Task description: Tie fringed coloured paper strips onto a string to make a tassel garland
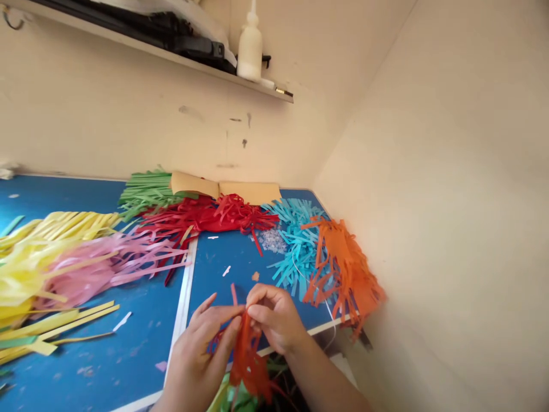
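Observation:
My left hand (206, 343) pinches the top of an orange fringed paper piece (249, 366) between thumb and forefinger, its other fingers spread. Against it, my right hand (274, 315) grips the same orange paper, thumb and fingertips pressed together. The cut strips hang down below both hands, past the table's front edge. A short reddish strip (234, 293) sticks up just behind the fingertips. Under the hands, partly covered by the orange paper, lie green and yellow strips (240, 396).
On the blue table (141, 366) lie fringed bundles: yellow (77, 224), pink (86, 269), green (146, 191), red (206, 214), light blue (300, 234) and orange (347, 257). Tan card (251, 192) rests at the back. Overhead, a shelf (171, 56) carries a white bottle (250, 50).

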### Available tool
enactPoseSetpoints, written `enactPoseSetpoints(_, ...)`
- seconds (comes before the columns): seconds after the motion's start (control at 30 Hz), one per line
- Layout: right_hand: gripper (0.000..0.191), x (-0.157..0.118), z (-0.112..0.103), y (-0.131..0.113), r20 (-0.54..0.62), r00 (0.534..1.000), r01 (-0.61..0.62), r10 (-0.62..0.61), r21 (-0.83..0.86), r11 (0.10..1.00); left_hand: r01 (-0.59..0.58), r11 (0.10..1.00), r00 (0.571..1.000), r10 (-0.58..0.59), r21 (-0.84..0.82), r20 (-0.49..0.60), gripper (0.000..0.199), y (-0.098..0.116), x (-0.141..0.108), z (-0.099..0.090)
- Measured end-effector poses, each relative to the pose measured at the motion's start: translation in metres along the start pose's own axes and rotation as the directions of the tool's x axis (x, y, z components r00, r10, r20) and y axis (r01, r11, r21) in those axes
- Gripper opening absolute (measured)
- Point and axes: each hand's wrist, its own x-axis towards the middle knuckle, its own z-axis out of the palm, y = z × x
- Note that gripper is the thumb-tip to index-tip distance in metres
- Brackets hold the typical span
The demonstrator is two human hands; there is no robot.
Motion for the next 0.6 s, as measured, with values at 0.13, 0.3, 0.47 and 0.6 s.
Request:
enactPoseSetpoints(0.13, 0.020, -0.001, 0.006, -0.003, -0.101, 0.982, 0.157, -0.157, -0.008, 0.988, -0.045, 0.998, 0.994, 0.050, 0.047, -0.100, 0.012, 0.003, -0.006, 0.008)
enactPoseSetpoints(0.3, 0.010, -0.005, 0.005, -0.002, -0.102, 0.955, 0.269, -0.277, -0.090, 0.959, -0.036, 0.999, 0.993, 0.036, 0.000, -0.117, 0.008, 0.005, -0.005, 0.010)
enactPoseSetpoints(0.47, 0.007, -0.013, 0.010, 0.003, -0.084, 0.936, 0.332, -0.341, -0.101, 0.938, 0.167, 0.976, 0.982, -0.177, -0.137, -0.066, 0.020, 0.005, -0.005, 0.014)
enactPoseSetpoints(0.6, 0.012, -0.007, 0.010, 0.006, -0.065, 0.928, 0.352, -0.366, -0.169, 0.921, 0.409, 0.868, 0.912, -0.395, -0.283, 0.107, 0.028, -0.008, -0.009, 0.015)
